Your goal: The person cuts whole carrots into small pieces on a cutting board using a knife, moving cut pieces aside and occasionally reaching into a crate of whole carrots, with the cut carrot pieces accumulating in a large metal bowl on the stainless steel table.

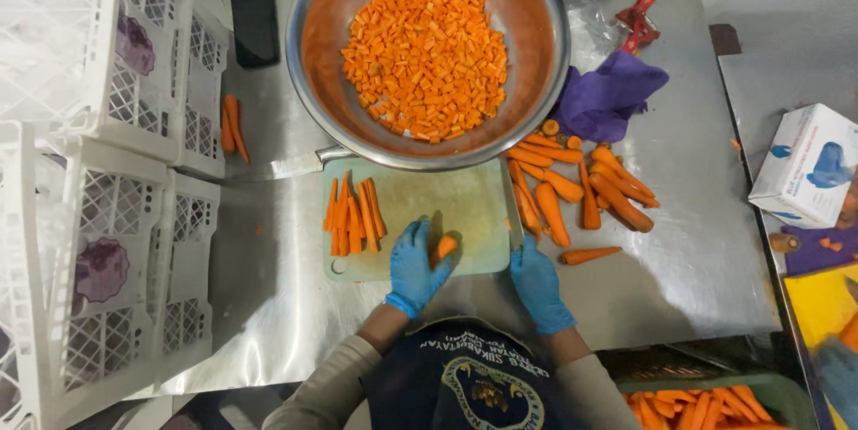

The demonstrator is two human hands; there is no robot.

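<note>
Left hand (416, 265), blue-gloved, grasps a carrot piece (444, 247) on the green cutting board (465, 211). The piece's long axis runs roughly away from the person, tilted slightly right; most of it is hidden by the fingers. Right hand (539, 282), also gloved, is clenched on a knife (511, 206), the blade lying along the board's right edge, pointing away; the handle is hidden. Cut carrot sticks (355, 215) lie at board left. The steel bowl (527, 1) of diced carrot overhangs the board's far edge on the worktop (706, 242).
</note>
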